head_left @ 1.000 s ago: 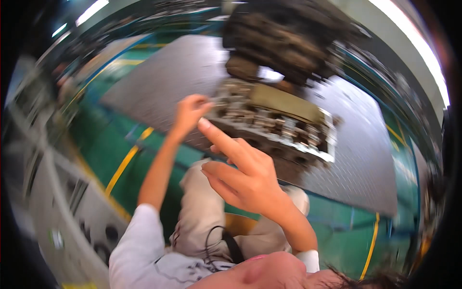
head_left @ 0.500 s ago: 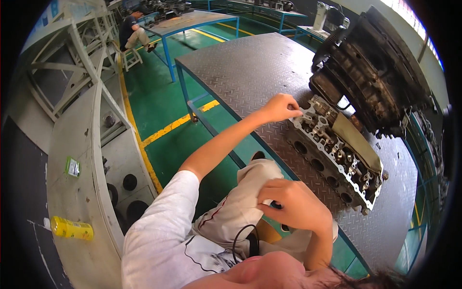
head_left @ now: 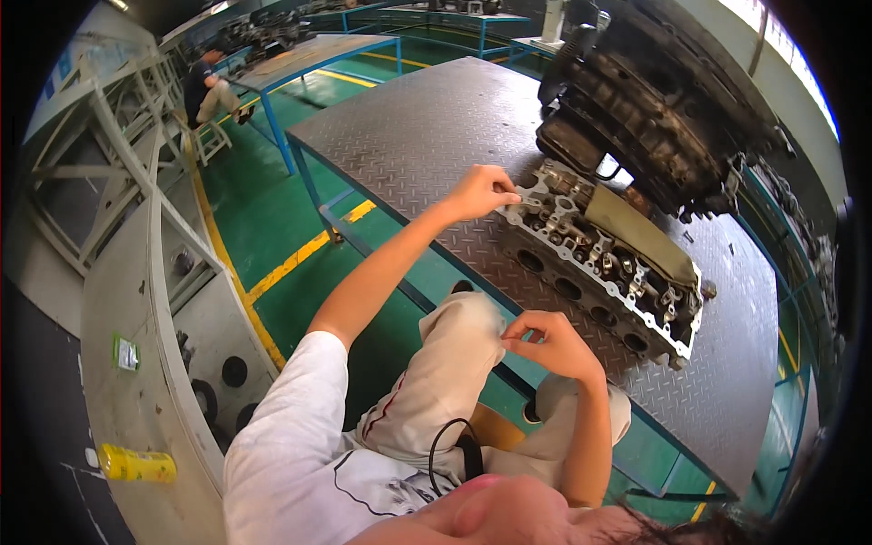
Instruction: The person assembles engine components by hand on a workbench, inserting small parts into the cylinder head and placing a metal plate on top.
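An engine cylinder head point(head_left: 568, 291) lies on the metal-topped table, its valve gear facing up. My left hand point(head_left: 483, 193) reaches to its far left end, with thumb and fingers pinched at the pale rim. Whatever that pinch may hold is too small to make out. My right hand point(head_left: 552, 343) hovers above my knee by the table's near edge, apart from the cylinder head. Its fingers are curled and brought together at the tips; I cannot make out anything between them. An olive-coloured flat piece point(head_left: 640, 238) rests along the far side of the cylinder head.
A large dark engine assembly point(head_left: 663, 109) stands behind the cylinder head on the tread-plate table point(head_left: 400, 123). Small bolts point(head_left: 688, 236) lie to its right. At left, a yellow bottle point(head_left: 136, 464) sits on a pale ledge point(head_left: 123, 400). Another person point(head_left: 204, 86) sits far off.
My view has shifted, moving the table and cylinder head leftward in the picture. My right hand has moved up, toward the table's edge. My left hand stays pinched at the cylinder head's end.
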Tool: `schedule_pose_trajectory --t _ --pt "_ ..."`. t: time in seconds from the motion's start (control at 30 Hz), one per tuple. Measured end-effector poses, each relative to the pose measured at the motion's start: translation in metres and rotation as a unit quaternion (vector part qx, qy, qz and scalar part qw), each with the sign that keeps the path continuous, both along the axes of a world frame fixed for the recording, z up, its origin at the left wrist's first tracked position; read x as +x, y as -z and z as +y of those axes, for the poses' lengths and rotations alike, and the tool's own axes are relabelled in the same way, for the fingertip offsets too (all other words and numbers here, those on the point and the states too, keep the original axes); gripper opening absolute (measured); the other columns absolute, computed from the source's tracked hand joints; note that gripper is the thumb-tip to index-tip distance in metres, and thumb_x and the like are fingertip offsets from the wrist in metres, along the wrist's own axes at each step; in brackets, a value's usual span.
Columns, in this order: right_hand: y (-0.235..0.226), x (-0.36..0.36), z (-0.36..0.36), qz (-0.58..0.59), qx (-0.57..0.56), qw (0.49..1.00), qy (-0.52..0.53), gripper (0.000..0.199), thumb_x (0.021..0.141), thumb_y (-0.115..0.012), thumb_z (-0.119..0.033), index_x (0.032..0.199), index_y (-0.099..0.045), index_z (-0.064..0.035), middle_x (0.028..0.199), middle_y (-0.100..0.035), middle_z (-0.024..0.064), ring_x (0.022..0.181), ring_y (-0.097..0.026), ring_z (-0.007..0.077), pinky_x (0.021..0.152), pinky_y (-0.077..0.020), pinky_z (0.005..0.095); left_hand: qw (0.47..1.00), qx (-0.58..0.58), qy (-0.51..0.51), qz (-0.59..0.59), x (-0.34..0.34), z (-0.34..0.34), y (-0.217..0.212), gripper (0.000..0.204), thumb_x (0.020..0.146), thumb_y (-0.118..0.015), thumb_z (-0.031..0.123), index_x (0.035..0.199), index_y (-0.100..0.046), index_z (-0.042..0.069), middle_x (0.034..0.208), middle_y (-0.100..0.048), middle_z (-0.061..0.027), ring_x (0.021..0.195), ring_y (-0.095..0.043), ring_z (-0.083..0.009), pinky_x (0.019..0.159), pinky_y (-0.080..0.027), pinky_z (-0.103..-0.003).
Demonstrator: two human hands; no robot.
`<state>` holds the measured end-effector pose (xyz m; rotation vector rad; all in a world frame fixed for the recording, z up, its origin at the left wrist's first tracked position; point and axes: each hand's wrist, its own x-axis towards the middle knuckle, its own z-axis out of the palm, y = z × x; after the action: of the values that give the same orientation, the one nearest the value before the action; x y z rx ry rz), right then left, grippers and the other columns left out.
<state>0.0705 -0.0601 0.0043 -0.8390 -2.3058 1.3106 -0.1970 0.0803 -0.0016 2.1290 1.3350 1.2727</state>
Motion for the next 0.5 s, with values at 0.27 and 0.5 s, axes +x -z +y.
schedule_pose_trajectory --t 0.27,0.5 --pt "0.005 0.036 0.004 0.061 0.037 0.997 -0.015 0.008 0.080 -0.069 -0.011 0.084 -0.067 -0.0040 0.082 -0.067 0.0047 0.077 -0.063 0.0140 0.064 -0.0483 0.0290 0.992 -0.021 0.074 0.102 0.035 0.010 -0.030 0.022 0.082 -0.068 0.022 0.090 -0.070 0.001 0.085 -0.068 -0.0099 0.081 -0.063 -0.0195 0.075 -0.049 -0.031" --pt "0.034 0.016 0.015 0.056 0.094 0.994 -0.011 0.020 0.067 -0.072 -0.020 0.077 -0.069 -0.0038 0.073 -0.068 0.0107 0.067 -0.064 0.0242 0.061 -0.0492 0.0369 0.992 -0.061 0.068 0.082 0.017 0.005 -0.025 0.034 0.089 -0.060 0.007 0.123 -0.061 0.003 0.103 -0.066 -0.0073 0.095 -0.059 -0.0143 0.088 -0.044 -0.027"
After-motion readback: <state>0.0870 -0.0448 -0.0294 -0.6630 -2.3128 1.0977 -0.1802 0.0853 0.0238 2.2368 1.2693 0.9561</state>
